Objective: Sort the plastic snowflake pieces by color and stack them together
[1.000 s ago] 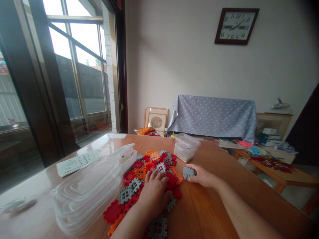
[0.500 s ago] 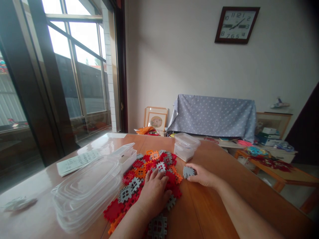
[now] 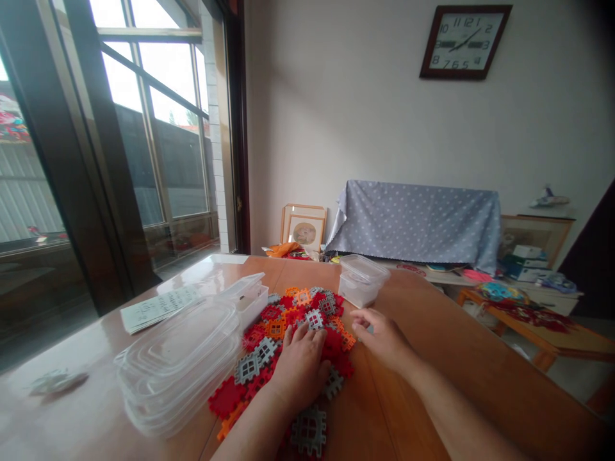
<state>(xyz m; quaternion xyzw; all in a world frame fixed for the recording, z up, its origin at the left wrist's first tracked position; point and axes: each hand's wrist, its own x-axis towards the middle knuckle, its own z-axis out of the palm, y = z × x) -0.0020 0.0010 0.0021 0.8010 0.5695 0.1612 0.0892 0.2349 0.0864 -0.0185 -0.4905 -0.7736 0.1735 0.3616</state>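
Note:
A spread of red, orange and grey interlocking plastic tiles (image 3: pixel 247 368) covers the middle of the table, several with window-like grids. My left hand (image 3: pixel 302 362) lies over the pile, fingers stretched forward onto red and grey tiles. To its right, just beyond the pile's edge, my right hand (image 3: pixel 377 336) hovers or rests low with fingers curled inward. Whatever those fingers hold is hidden behind them. A grey window tile (image 3: pixel 309 430) lies nearest me, beside my left wrist.
Stacked clear plastic lids or trays (image 3: pixel 180 365) stand left of the pile, with an open white box (image 3: pixel 252 304) behind them. Written cards (image 3: pixel 158 309) lie farther left, near a small plastic packet (image 3: pixel 57 381). A clear lidded tub (image 3: pixel 362 282) stands at the back right of the wooden table (image 3: pixel 432 358).
My right hand has turned and moved slightly left toward the pile; the grey tile seen in its fingers before no longer shows. My left hand stays on the pile. The view has shifted a little.

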